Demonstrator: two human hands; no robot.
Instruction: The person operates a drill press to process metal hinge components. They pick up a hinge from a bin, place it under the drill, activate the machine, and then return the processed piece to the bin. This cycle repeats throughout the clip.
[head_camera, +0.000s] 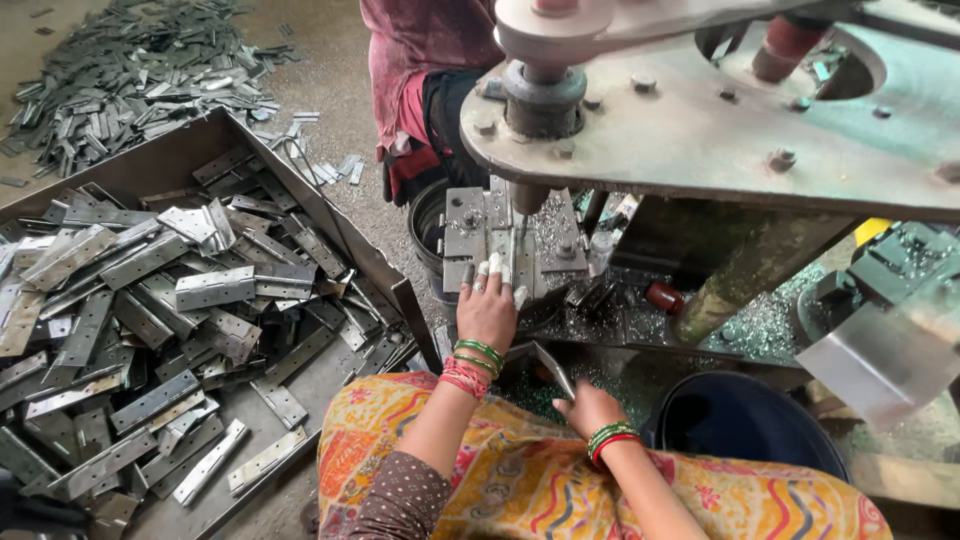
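Observation:
My left hand (487, 305) reaches forward to the metal fixture (470, 235) under the drill spindle (527, 200), its taped fingertips pressing a hinge piece there. My right hand (585, 408) sits low near my lap and grips a flat grey metal hinge piece (553, 368), tilted on edge. Both wrists carry green and red bangles. The drill bit points down just right of my left fingertips.
A large metal tray (345, 240) at left is heaped with grey hinge plates (215, 288). More plates lie on the floor at top left (140, 75). The press's heavy grey frame (720, 130) overhangs at right. A dark bucket (745, 420) stands at lower right. Another person (420, 80) sits behind the machine.

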